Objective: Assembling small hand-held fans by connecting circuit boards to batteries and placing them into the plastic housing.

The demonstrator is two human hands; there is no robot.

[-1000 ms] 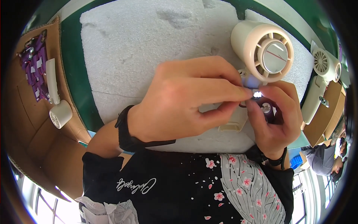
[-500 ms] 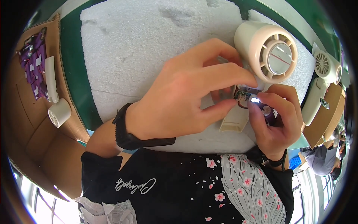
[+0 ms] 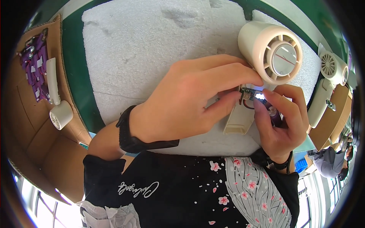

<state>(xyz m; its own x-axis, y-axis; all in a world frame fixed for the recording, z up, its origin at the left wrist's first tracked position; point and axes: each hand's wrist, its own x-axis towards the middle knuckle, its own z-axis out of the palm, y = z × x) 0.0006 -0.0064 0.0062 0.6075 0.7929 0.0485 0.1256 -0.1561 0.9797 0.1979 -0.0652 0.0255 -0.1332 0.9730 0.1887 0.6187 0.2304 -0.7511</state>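
Note:
A small circuit board (image 3: 248, 93) with bright white lit segments is held over the open cream handle shell (image 3: 238, 123) of a handheld fan (image 3: 253, 45). My right hand (image 3: 283, 117) pinches the lit end between thumb and index finger. Under its curled fingers a purple cylindrical battery (image 3: 276, 118) partly shows. Dark red wire loops below the board. My left hand (image 3: 194, 98) has its thumb at the board's left end and its index finger bent over the upper edge; its other fingertips are hidden behind. The fan's round grille faces up and right, just beyond my fingers.
White foam padding (image 3: 125, 53) covers the green table (image 3: 72, 49). At left, a cardboard box (image 3: 42, 148) bears purple-wrapped batteries (image 3: 35, 68) and another cream fan (image 3: 61, 114). At right lies a further fan (image 3: 332, 66) near a second carton (image 3: 336, 117). A person (image 3: 330, 163) sits beyond.
My left fingers have closed in and lowered around the board's left end, and the board has tilted slightly. My right hand keeps its pinch; the fan has barely shifted.

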